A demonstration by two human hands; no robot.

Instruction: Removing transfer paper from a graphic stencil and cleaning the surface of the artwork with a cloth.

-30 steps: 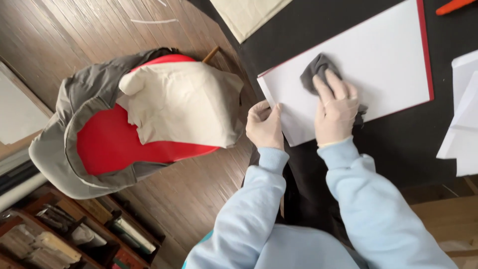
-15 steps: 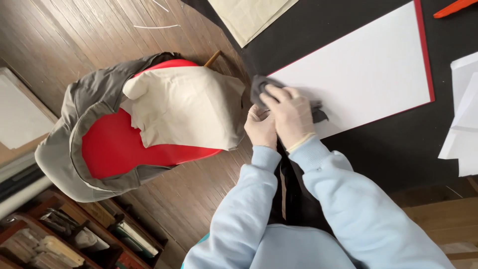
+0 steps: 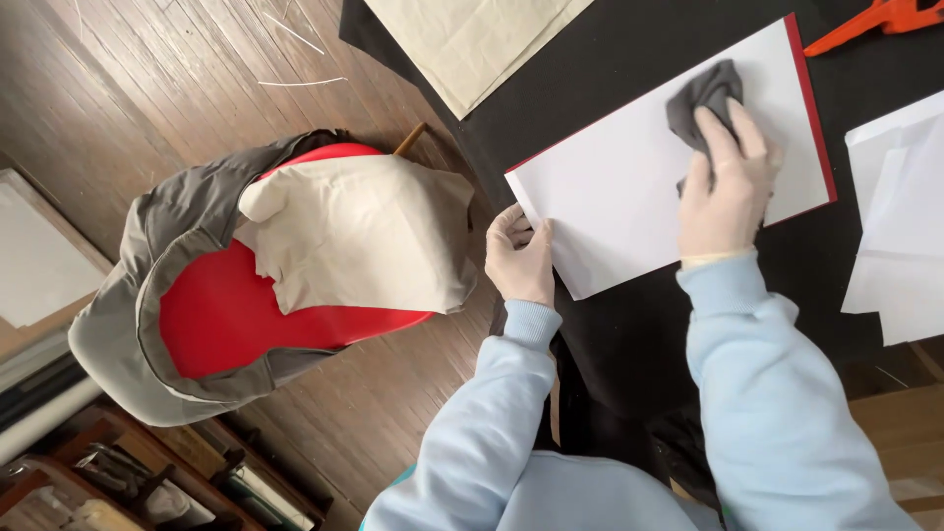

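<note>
A crumpled dark grey cloth [image 3: 704,98] lies soft and matt on the smooth matt white paper sheet [image 3: 629,187]; the black table covering [image 3: 629,324] is matt, the brown wooden plank floor [image 3: 128,108] faintly glossy, scratched.

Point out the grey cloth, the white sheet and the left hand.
grey cloth [image 3: 700,98], head view, bunched upper part.
white sheet [image 3: 629,187], head view, bare middle.
left hand [image 3: 521,258], head view, back of the hand.

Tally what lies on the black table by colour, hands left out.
White: 2, the white sheet and paper stack
Grey: 1, the grey cloth
Beige: 1, the beige paper
Orange: 1, the orange tool
Total: 5
</note>
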